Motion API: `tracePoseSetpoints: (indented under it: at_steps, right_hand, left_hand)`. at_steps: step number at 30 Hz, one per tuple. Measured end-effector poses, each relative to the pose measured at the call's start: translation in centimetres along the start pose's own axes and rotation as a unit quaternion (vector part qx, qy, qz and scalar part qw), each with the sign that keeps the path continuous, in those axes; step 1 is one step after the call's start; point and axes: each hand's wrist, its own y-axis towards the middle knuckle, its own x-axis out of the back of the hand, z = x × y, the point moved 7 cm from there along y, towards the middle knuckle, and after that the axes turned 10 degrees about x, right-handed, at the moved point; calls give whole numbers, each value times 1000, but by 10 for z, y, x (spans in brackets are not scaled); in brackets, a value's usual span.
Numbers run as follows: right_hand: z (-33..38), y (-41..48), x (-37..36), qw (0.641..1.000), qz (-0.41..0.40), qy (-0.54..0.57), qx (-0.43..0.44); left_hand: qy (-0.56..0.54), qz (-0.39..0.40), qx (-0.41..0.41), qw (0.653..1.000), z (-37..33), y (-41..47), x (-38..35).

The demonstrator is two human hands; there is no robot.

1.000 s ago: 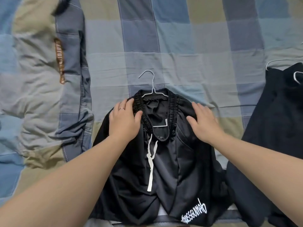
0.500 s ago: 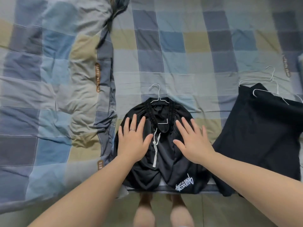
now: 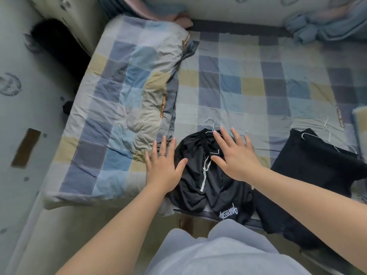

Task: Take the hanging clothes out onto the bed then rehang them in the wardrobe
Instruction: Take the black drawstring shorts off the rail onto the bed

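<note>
As the left hand point(image 3: 161, 171) and right hand point(image 3: 236, 157) spread flat with straight fingers, gripping nothing, the black elastic-waisted shorts point(image 3: 190, 153) lay at lower centre.
The right hand was over the shorts' waistband and right half, and the ringed left hand was at their left edge; contact could not be judged. The shorts sat on a white wire hanger point(image 3: 213, 127), hook pointing up the frame, on the blue, grey and yellow checked bedsheet point(image 3: 228, 86). At right lay a second dark garment point(image 3: 317, 171) on white hangers point(image 3: 325, 127). At left was a matching checked folded quilt point(image 3: 129, 96), and at upper right crumpled blue fabric point(image 3: 327, 26).
</note>
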Motion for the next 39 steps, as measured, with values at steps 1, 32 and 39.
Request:
tracePoseSetpoints:
  at_steps: [1,32,39]
  right_hand:
    - [7,1,7,1000,-2,-6,14]
    - [348,-225,2,693,5,-95,714]
    - [473,-419,-11,533,-9,-63,844]
  left_hand:
    - [1,-9,7,1000,5,-6,7]
    - [-106,-268,573,767,106,-514,-10]
    - [-59,-351,681,640,115,-734,-18]
